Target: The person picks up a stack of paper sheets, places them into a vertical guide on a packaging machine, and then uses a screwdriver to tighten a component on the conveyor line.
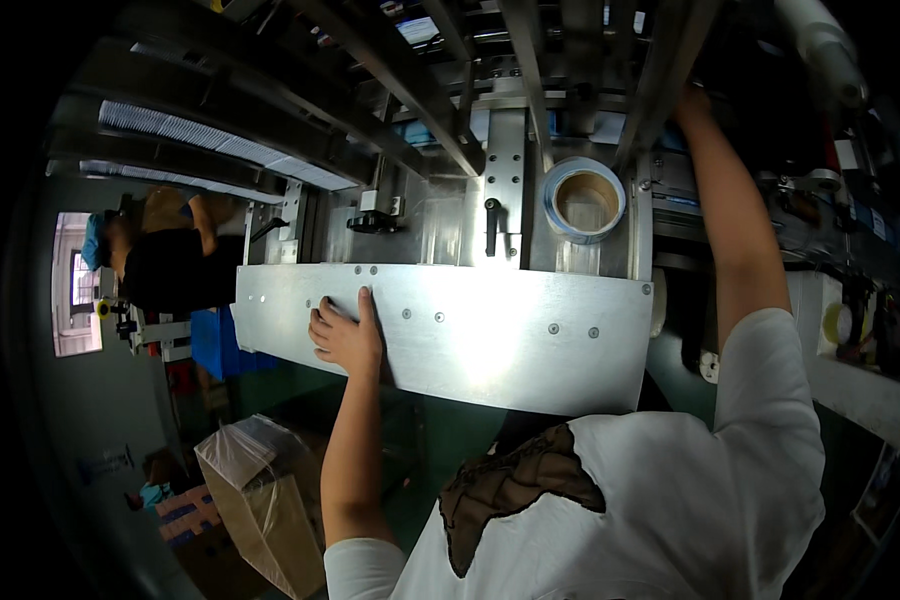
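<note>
Spanning the upper view, the machine (505,165) is all metal framing and looks far too heavy and rigid to shift by hand. Across its front, between the deck and the person's body, runs the panel (450,345), broad, pale and screwed down; I would expect it to be stiff, smooth and a little slippery under a bare palm, good for bracing but with little to grip except its long edges. Above the deck slant dark bars (420,100), likely hard and unyielding, which narrow the room for a forearm. The left hand (347,338) lies against the left half of the panel, fingers spread and thumb apart, clamped on nothing. The right hand (692,102) reaches far up to the right, beside the bars, and its fingers are lost in shadow, so I cannot tell whether they are open or closed, or on what. On the right part of the deck, behind the panel, the roll (584,185) lies flat with its core facing up; it should be fairly light and firm, best pinched by its wall, one finger inside the core. Left of it stands the black lever (492,228), probably stiff, to be taken near its free end. Smallest are the screws (554,329), flush and offering fingers no hold.
</note>
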`<act>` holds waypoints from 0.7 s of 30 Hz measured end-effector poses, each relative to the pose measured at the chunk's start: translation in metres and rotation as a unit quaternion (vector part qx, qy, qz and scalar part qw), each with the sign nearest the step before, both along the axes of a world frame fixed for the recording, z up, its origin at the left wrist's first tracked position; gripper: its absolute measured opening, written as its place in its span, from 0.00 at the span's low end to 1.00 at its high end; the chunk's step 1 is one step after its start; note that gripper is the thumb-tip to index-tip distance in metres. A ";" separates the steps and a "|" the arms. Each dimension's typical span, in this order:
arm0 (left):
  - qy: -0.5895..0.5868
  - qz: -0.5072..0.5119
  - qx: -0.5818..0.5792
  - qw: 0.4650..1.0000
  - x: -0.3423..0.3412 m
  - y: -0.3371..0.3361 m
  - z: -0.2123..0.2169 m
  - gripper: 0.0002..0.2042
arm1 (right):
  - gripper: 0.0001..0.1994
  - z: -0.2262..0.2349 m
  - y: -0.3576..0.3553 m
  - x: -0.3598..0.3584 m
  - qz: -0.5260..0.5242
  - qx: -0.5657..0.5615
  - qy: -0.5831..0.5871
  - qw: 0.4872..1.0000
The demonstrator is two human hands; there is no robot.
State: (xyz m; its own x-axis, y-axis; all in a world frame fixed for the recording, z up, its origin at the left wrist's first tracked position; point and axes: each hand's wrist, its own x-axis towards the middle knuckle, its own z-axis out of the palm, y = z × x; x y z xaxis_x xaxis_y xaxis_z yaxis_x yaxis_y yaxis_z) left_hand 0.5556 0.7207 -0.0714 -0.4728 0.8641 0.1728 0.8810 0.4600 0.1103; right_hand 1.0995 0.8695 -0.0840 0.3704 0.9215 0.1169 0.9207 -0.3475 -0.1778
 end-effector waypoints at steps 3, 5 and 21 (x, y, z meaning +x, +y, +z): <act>0.008 0.003 0.002 1.000 0.000 0.002 -0.005 0.38 | 0.20 0.003 0.001 -0.001 0.011 -0.053 -0.096 0.994; 0.015 0.011 -0.003 1.000 -0.002 0.000 -0.005 0.37 | 0.22 0.004 0.000 -0.008 0.002 -0.080 -0.079 0.994; 0.042 0.016 -0.005 0.999 -0.003 0.004 -0.009 0.37 | 0.23 -0.018 0.019 -0.008 -0.100 -0.054 0.078 0.990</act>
State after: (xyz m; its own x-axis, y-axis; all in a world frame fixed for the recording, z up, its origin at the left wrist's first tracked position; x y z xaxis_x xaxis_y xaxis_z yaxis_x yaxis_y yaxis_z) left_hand 0.5526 0.7243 -0.0802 -0.4839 0.8507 0.2053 0.8721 0.4883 0.0323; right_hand 1.0914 0.8883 -0.1016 0.5524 0.8320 -0.0506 0.7960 -0.5446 -0.2643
